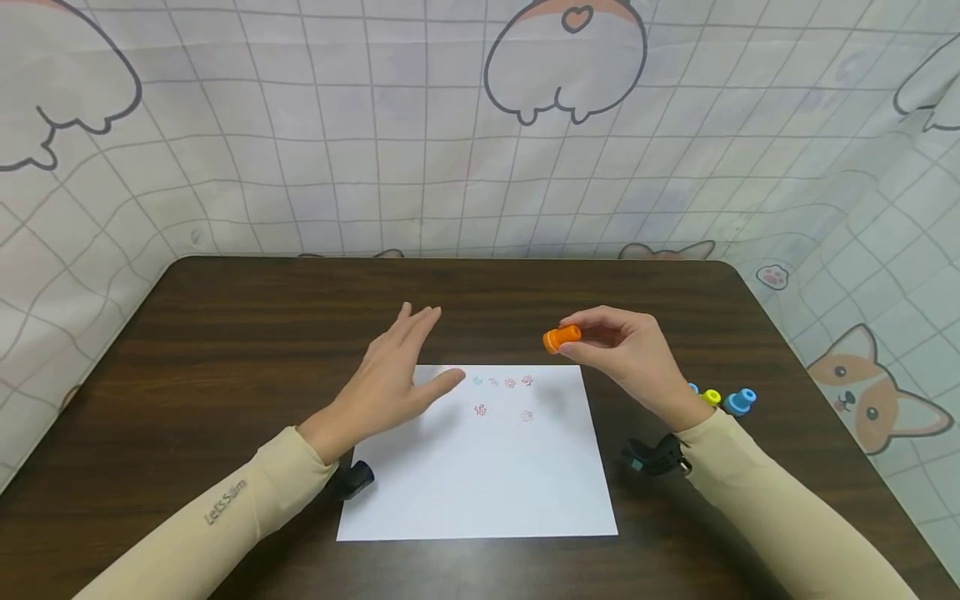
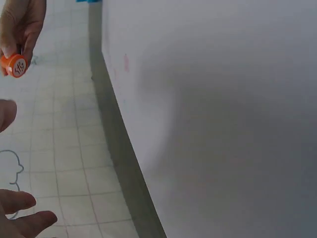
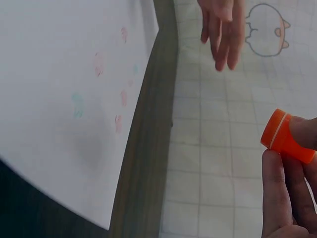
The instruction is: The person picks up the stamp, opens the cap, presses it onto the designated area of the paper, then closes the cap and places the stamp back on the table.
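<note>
My right hand (image 1: 630, 346) pinches an orange stamp (image 1: 562, 337) between thumb and fingers, above the paper's far right corner. In the left wrist view the stamp's round face (image 2: 19, 67) shows a dark pattern on white. My left hand (image 1: 390, 379) hovers over the paper's far left part, fingers straight and thumb spread, holding nothing. A white sheet of paper (image 1: 480, 492) lies on the table. Several small prints in red, pink and teal, such as one red print (image 1: 481, 410), mark its far half.
Beside my right wrist stand a blue stamp (image 1: 740, 402) and a yellow-green stamp (image 1: 711, 397), with another blue piece partly hidden by the wrist. The dark wooden table (image 1: 247, 333) meets a white gridded cloth (image 1: 450, 183) at its far edge. Black wrist cameras hang under both cuffs.
</note>
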